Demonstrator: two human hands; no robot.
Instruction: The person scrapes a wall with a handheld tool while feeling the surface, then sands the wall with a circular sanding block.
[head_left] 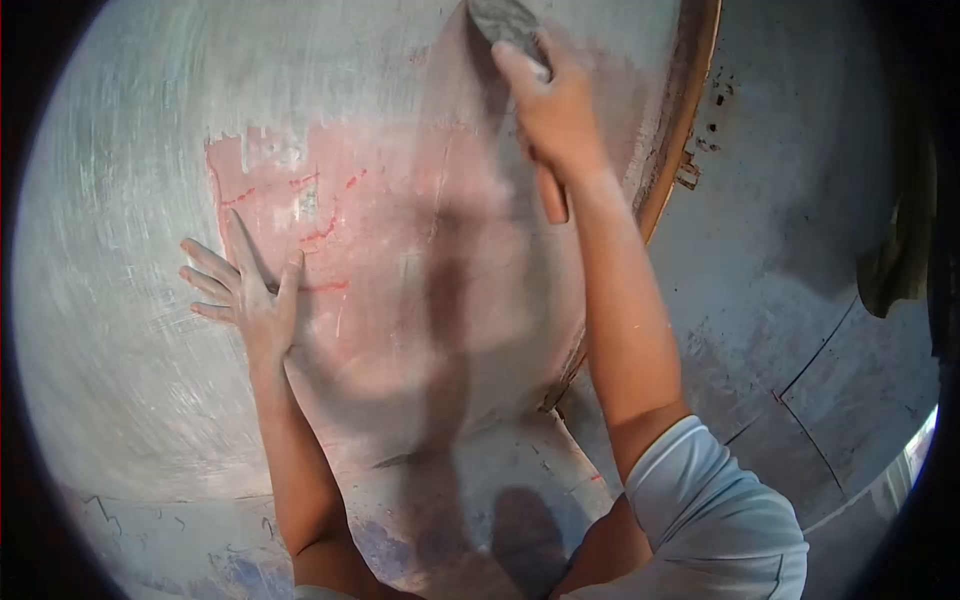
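Observation:
My right hand (pixel 562 112) is closed round the wooden handle of a trowel (pixel 505 20), which points up along the surface. Its grey-smeared blade lies close over the pale wall and runs out of the top of the view. My left hand (pixel 258 295) has its fingers spread against the wall (pixel 120 250), beside a pinkish-red patch (pixel 400 270). Dust coats these fingers. Bright red streaks and scratches mark the patch, and grey filler borders it in brushed strokes.
A rusty, brown raised edge (pixel 660 205) curves down the right side of the wall. Beyond it is a grey surface (pixel 770 330) with small holes and dark cracks. A dark draped piece (pixel 897 250) hangs at far right. Shadows of my arms fall across the patch.

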